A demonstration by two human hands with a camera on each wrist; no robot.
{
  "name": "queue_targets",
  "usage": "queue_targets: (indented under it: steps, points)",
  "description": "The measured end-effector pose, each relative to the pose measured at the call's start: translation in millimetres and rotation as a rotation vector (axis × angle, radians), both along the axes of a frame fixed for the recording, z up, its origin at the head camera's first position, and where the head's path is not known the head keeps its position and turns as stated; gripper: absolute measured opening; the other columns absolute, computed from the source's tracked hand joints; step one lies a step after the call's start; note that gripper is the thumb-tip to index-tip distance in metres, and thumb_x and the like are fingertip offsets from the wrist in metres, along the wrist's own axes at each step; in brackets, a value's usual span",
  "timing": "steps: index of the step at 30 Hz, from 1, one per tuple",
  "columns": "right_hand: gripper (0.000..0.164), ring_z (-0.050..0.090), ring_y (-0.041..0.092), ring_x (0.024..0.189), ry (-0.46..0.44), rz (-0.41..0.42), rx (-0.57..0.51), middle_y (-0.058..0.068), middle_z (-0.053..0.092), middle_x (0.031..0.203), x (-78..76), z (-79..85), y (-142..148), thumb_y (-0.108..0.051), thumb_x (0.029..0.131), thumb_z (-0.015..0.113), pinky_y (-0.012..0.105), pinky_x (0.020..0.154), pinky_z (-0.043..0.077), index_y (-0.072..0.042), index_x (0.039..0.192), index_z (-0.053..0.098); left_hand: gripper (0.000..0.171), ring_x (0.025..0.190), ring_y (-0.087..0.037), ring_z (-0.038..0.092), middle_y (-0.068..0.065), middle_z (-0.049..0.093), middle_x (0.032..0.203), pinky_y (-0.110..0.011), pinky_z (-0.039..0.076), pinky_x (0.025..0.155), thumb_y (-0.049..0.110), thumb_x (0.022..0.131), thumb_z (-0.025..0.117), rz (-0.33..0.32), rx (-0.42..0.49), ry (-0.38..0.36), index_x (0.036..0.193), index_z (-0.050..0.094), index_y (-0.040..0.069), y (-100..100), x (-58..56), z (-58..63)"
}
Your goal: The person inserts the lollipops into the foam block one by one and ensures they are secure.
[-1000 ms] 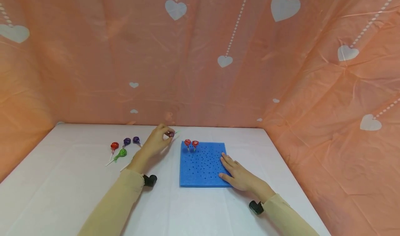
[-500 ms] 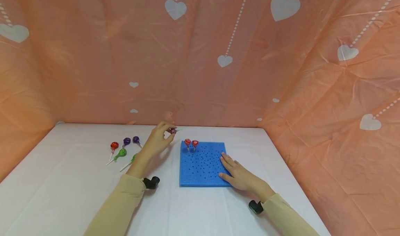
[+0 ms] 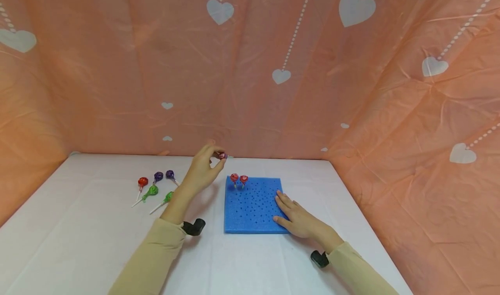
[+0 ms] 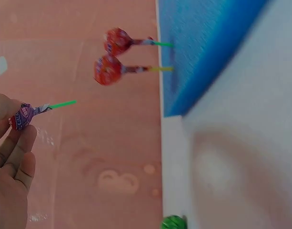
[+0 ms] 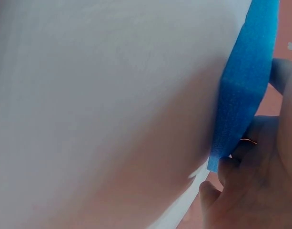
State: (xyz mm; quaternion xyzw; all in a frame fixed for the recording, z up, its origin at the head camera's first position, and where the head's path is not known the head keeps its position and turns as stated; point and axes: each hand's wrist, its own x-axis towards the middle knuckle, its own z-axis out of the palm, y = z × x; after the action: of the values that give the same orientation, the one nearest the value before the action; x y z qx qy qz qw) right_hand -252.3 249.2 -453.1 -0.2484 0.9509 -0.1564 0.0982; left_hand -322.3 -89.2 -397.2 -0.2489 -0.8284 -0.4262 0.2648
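lifted since half a second ago, the left hand (image 3: 200,171) pinches a round purple-wrapped lollipop (image 3: 223,155) beyond the far left corner of a square blue foam block (image 3: 237,222), where two round red-wrapped lollipops (image 3: 234,177) stand planted; only the left wrist view clearly shows their green and yellow sticks (image 4: 160,69). right hand (image 3: 300,221): fingers straight, touching the block's right side.

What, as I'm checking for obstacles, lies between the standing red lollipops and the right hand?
Only dotted blue foam; the head view shows that stretch bare.
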Motion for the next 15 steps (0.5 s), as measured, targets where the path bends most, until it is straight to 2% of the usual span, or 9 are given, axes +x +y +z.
queue_targets:
  steps: [5,11,15]
  points:
    - [0.074,0.011,0.035,0.159,-0.001,-0.004,0.000,0.012,0.008,0.174,-0.3,-0.9,0.2,-0.044,0.109,0.048,0.057,0.126,0.015,-0.001,0.163,0.022,0.024,0.102,-0.029,0.066,-0.014,0.064,0.113,-0.041,0.050,0.080,0.006,0.097,0.072,-0.026,0.012,0.000,0.120,0.067,0.000,9.7,5.6,7.9]
    - [0.074,0.012,0.035,0.159,-0.001,-0.008,0.007,0.012,0.009,0.174,0.0,-0.8,-0.2,-0.045,0.109,0.048,0.057,0.126,0.016,-0.001,0.163,0.022,0.024,0.103,-0.030,0.067,-0.016,0.065,0.114,-0.048,0.054,0.081,0.005,0.098,0.072,-0.059,0.031,0.016,0.120,0.067,-0.002,21.6,10.1,13.1]
    - [0.074,0.011,0.034,0.159,-0.004,-0.011,0.008,0.012,0.008,0.174,0.1,-0.1,-0.4,-0.046,0.109,0.048,0.056,0.126,0.015,-0.002,0.164,0.022,0.025,0.105,-0.029,0.067,-0.015,0.064,0.117,-0.048,0.055,0.084,0.008,0.099,0.071,-0.078,0.034,-0.004,0.122,0.067,-0.001,29.3,12.1,15.7]
